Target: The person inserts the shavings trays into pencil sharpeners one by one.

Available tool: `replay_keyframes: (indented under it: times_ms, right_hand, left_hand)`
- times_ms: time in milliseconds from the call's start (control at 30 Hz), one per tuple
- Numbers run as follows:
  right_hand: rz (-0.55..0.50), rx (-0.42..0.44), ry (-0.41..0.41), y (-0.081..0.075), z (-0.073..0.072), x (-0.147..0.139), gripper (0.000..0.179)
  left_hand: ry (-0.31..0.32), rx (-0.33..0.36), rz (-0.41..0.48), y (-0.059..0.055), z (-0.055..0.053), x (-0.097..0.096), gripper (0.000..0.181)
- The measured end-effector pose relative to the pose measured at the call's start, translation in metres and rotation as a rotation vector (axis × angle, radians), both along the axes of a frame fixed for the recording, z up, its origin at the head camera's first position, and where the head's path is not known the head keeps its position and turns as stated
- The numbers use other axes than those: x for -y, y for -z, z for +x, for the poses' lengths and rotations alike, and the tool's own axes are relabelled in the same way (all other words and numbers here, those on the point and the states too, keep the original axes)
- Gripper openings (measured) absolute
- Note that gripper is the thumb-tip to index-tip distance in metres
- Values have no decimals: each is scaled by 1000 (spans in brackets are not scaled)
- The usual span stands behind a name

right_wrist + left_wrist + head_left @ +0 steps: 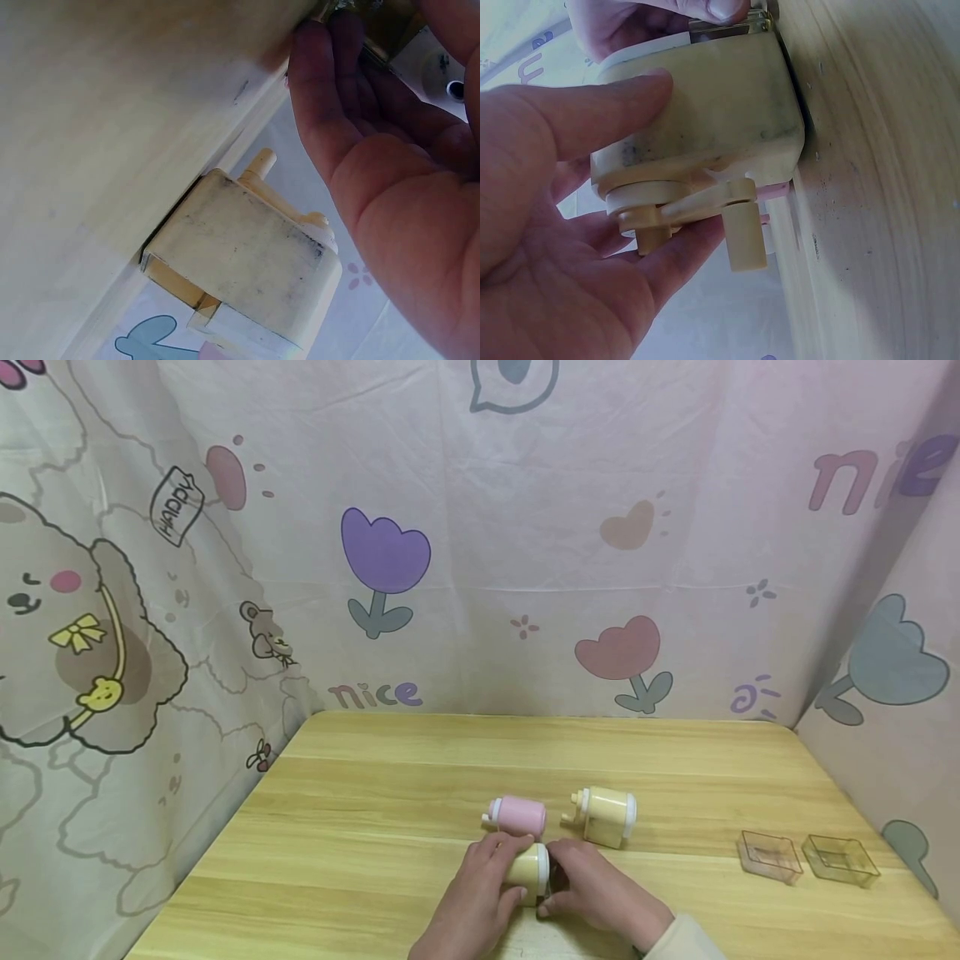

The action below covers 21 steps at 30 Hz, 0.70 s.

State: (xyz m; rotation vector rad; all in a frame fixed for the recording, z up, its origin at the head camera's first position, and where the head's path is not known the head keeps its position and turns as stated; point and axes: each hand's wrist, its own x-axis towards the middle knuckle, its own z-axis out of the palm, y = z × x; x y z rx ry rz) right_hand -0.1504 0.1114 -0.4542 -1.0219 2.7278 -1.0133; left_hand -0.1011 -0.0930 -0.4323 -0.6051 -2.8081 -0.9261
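We've got the yellow sharpener (527, 870) near the front edge of the surface (337, 827), b/w both hands; its base is at or just over the wood, can't tell if touching. L hand (472, 885) is wrapped round the body, thumb on one side, fingers round the other, prob. to steady it while the other hand works the white end (543, 870); R hand (592, 881) is closed in narrow at that end, pinching a clear amber tray (731, 28); how far in the tray sits, we can't tell.

Direction: the barrel's long axis runs side to side, approx. level; crank (746, 236) points to our L, white end w/ its hole (455, 91) to our R; body looks upright, which we'd guess keeps the tray end free for the R hand.

Just beyond the L hand is the pink sharpener (521, 816), crank L; R of it, the rear sharpener (607, 814), also yellow, upright, crank L too, w/ a gap (180, 285) low in its body; farther R, well apart, a pink tray (768, 857) & a yellow tray (840, 860) sit side by side, prob. parked out of the hands' way; printed cloth (487, 568) hangs behind.
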Motion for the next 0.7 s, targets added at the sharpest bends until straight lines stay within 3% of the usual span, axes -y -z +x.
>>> replay_keyframes:
  times_ms: [700]
  right_hand:
    - [-3, -24, -7, 0, 0, 1, 47]
  left_hand:
    - [16, -26, 1, 1, 0, 1, 58]
